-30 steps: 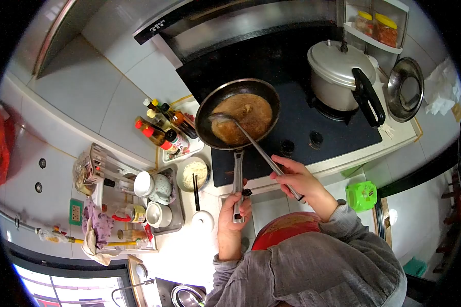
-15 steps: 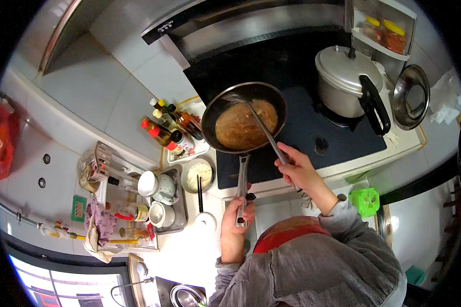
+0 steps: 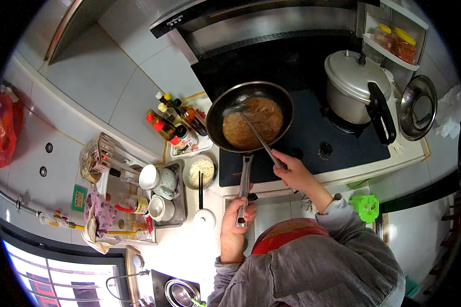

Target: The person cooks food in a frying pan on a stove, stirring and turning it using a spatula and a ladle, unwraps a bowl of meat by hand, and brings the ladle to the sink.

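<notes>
A dark frying pan (image 3: 284, 94) is over the left part of the black cooktop, with brown, saucy food (image 3: 253, 123) spread across its base. My left hand (image 3: 235, 217) is closed around the pan's metal handle. In my right hand (image 3: 294, 174) I grip the long metal handle of a spatula (image 3: 261, 139); it slants up and left into the pan. The spatula's head is at the left of the food and partly hidden by it. Left of the pan stands a bowl (image 3: 202, 171) of pale, floury stuff with dark chopsticks (image 3: 201, 192) across its rim.
A pressure cooker (image 3: 350, 92) sits on the right burner, its black handle pointing forward. Several sauce bottles (image 3: 174, 120) crowd a tray at left. Cups and a teapot (image 3: 166, 184) occupy a metal tray. A metal lid (image 3: 417, 107) leans at far right.
The spatula head has moved down and right through the food, its handle shifting slightly left. The food's surface looks more broken up. My left hand keeps its hold; the view has shifted slightly.
</notes>
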`<state>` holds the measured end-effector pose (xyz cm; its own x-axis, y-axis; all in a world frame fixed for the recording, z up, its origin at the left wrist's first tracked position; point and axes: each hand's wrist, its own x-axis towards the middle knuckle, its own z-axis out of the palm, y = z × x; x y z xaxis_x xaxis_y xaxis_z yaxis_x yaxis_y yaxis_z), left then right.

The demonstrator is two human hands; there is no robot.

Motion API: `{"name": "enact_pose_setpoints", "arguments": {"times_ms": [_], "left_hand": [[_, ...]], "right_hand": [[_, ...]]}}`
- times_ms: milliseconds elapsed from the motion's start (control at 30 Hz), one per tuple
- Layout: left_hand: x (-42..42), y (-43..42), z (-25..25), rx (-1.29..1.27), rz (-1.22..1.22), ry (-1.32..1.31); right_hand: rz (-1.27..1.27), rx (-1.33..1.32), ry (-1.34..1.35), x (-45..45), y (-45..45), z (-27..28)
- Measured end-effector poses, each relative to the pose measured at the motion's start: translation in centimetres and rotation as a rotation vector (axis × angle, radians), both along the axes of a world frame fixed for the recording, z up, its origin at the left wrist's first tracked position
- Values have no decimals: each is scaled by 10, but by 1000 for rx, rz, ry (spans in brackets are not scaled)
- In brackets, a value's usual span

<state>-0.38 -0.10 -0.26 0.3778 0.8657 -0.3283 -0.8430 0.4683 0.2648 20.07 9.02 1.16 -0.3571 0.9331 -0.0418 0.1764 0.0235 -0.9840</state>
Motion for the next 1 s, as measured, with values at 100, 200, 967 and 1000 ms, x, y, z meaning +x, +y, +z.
{"name": "enact_pose_setpoints", "arguments": {"times_ms": [100, 200, 967, 1000], "left_hand": [[1, 0, 1, 8, -13, -4], [2, 0, 2, 7, -9, 3], [7, 0, -2, 56, 23, 9], [8, -1, -2, 54, 41, 21]], "right_hand": [[23, 117, -88, 3, -7, 6], [68, 292, -265, 14, -11, 4], [-166, -159, 354, 87, -6, 9], [-177, -201, 398, 86, -5, 9]]}}
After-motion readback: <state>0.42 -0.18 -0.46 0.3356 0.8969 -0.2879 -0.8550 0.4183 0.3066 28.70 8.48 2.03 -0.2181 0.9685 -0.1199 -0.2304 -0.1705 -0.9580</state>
